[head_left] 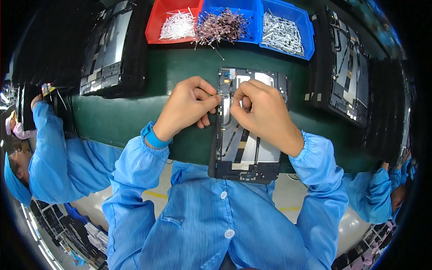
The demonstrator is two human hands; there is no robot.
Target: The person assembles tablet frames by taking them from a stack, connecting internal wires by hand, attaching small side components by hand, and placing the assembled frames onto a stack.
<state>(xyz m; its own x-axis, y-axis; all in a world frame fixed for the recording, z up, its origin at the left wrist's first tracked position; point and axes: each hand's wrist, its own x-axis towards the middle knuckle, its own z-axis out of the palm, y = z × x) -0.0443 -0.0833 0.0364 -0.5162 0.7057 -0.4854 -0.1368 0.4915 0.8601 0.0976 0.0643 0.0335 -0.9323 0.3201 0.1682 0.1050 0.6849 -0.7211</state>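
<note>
And here's the opened tablet chassis (243, 150), lying upright before the person on the dark green counter (108, 114), its lower end reaching the near edge! The left hand (185, 105) is at the upper left rim, fingers pinched together, though I can't tell whether anything's between them. The right hand (267, 110) hovers over the upper half, fingers curled inward; whether they grip something, I can't see. Beyond, a red bin (168, 41) of white pieces sits beside two blue bins (284, 52), with more chassis stacked on either side.
</note>
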